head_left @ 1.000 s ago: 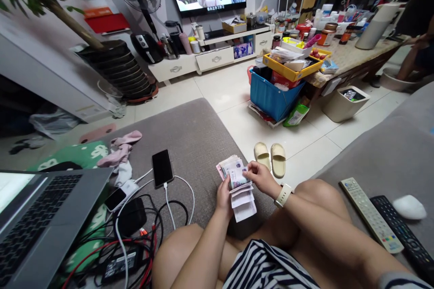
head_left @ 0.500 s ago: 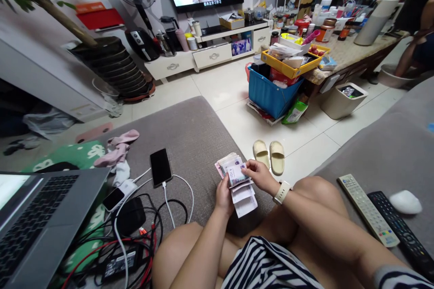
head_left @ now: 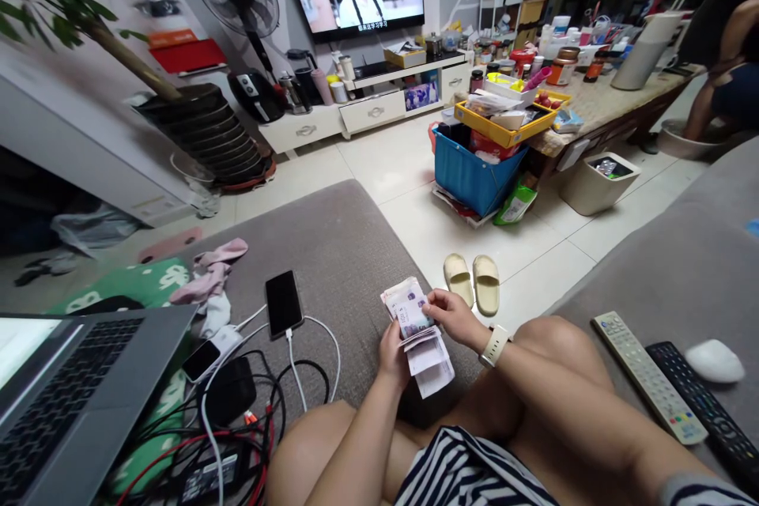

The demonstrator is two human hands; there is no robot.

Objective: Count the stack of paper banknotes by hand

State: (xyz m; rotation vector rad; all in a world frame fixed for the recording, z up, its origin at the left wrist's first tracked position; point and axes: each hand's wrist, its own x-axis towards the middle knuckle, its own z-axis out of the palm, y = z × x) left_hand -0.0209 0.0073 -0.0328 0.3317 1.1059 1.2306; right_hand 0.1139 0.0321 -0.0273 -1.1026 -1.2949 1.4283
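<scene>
My left hand (head_left: 392, 351) grips a folded stack of banknotes (head_left: 409, 311) from below, with white paper slips (head_left: 432, 360) hanging out under it. My right hand (head_left: 451, 315), with a white watch (head_left: 494, 344) on its wrist, pinches the top note at the stack's right edge. Both hands hover over the grey sofa cushion (head_left: 341, 253) in front of my crossed legs.
A black phone (head_left: 283, 303) on a charging cable, tangled cables (head_left: 237, 411) and an open laptop (head_left: 65, 387) lie to the left. Two remote controls (head_left: 670, 391) and a white mouse (head_left: 715, 361) rest on the right. Slippers (head_left: 473, 279), a blue bin (head_left: 474, 170) and a cluttered table (head_left: 598, 95) stand ahead. Another person sits far right.
The view shifted slightly. My right hand keeps thumbing the notes; the fanned stack looks more gathered now and the white slips hang lower.
</scene>
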